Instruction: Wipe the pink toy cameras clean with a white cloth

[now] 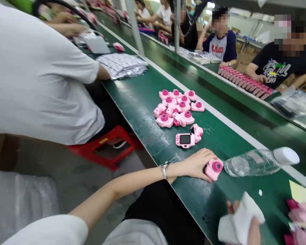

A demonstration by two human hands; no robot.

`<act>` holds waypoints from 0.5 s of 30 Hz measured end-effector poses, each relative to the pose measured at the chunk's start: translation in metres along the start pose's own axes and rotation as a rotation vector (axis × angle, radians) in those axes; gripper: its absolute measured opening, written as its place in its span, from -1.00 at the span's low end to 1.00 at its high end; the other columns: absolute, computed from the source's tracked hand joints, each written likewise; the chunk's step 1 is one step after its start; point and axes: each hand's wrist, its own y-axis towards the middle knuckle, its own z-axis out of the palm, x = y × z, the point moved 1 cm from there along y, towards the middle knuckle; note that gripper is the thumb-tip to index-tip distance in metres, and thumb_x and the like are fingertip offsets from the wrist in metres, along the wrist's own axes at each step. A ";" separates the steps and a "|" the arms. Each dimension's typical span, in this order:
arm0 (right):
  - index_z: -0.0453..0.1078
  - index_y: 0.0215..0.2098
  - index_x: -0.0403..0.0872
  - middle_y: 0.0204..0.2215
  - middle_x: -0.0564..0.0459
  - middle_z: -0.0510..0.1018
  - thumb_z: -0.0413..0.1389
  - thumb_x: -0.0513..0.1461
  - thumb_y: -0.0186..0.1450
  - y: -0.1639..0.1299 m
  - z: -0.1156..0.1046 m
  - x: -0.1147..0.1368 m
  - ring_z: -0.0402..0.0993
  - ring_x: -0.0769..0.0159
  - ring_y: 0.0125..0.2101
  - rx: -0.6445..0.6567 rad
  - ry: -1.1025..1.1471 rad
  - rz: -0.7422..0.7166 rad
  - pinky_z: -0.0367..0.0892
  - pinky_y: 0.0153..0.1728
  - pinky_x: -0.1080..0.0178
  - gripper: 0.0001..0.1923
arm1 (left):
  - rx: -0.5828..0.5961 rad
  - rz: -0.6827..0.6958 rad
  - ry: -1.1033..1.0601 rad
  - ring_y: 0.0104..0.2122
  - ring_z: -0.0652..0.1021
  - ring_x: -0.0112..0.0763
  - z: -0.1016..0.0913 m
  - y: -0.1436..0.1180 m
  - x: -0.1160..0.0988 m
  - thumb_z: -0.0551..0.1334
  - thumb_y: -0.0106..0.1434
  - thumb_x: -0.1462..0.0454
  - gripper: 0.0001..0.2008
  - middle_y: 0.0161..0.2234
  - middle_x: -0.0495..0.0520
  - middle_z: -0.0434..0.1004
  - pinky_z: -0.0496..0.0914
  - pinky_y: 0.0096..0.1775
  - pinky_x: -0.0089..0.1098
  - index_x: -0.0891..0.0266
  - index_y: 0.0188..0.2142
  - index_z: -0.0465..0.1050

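The left hand (200,165) is partly closed, thumb below and fingers above, around the left part of one pale-pink toy camera with a dark-pink round lens ring (215,169); the lens faces up and away from the palm. Whether the camera touches the table is not visible. One silver-coloured metal wristband (165,170) encircles the left wrist.

Just right of the grip is one clear plastic bottle with a white cap (253,163), base toward the camera, cap pointing right. Below and right of the grip, the right hand (255,230) is bent around one crumpled white cloth or tissue (241,219), apart from the camera; the view is blurred. Between cloth and bottle lies one small white scrap (260,192).

Just beyond the grip, up and left, are two pink cameras: one with its rectangular screen upward (185,140), one tilted against its right side (199,132). Farther the same way is one cluster of about twelve pink cameras (164,120); overlaps prevent an exact count. At far right, blurred pink pieces (302,216) lie beside one pale-yellow sheet (303,192).

The near edge of the green table (148,119) runs diagonally beneath the left forearm, near the grip. Bare green surface separates the held camera from the white stripe (234,124) along the far side; the bottle limits movement to the right.
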 end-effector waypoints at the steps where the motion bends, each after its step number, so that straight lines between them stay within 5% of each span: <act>1: 0.60 -0.31 0.08 -0.43 0.08 0.64 0.34 0.02 0.22 -0.001 0.008 -0.004 0.57 0.19 -0.40 -0.230 -0.020 -0.073 0.52 -0.35 0.15 -0.78 | 0.018 -0.005 -0.059 0.11 0.43 0.07 0.001 -0.006 -0.001 0.56 -0.04 0.04 -0.29 0.03 0.29 0.52 0.32 0.17 -0.05 0.23 0.05 0.44; 3: 0.58 -0.34 0.01 -0.46 0.11 0.64 0.38 0.02 0.16 0.001 0.030 -0.013 0.53 0.24 -0.44 -0.365 -0.094 -0.042 0.44 -0.40 0.21 -0.71 | 0.057 -0.015 -0.180 0.11 0.42 0.04 0.002 -0.016 -0.007 0.58 -0.08 0.05 -0.30 0.03 0.25 0.49 0.36 0.14 -0.07 0.20 0.02 0.44; 8: 0.59 -0.23 -0.12 -0.36 0.03 0.65 0.33 0.13 0.16 -0.005 0.070 -0.025 0.51 0.28 -0.37 -0.414 -0.117 0.018 0.40 -0.35 0.27 -0.51 | 0.058 -0.137 -0.683 0.16 0.43 -0.04 0.019 -0.046 -0.028 0.63 -0.23 0.17 -0.08 0.16 0.20 0.33 0.38 0.16 -0.12 0.11 0.16 0.37; 15: 0.52 -0.31 -0.09 -0.51 0.08 0.54 0.29 0.10 0.24 -0.039 0.079 -0.009 0.40 0.33 -0.51 -0.405 -0.166 -0.019 0.29 -0.49 0.31 -0.59 | -0.087 -0.487 -1.747 0.05 0.57 -0.04 0.035 -0.071 -0.057 0.32 -0.06 0.16 -0.10 0.06 0.17 0.56 0.31 0.18 -0.07 0.16 0.32 0.23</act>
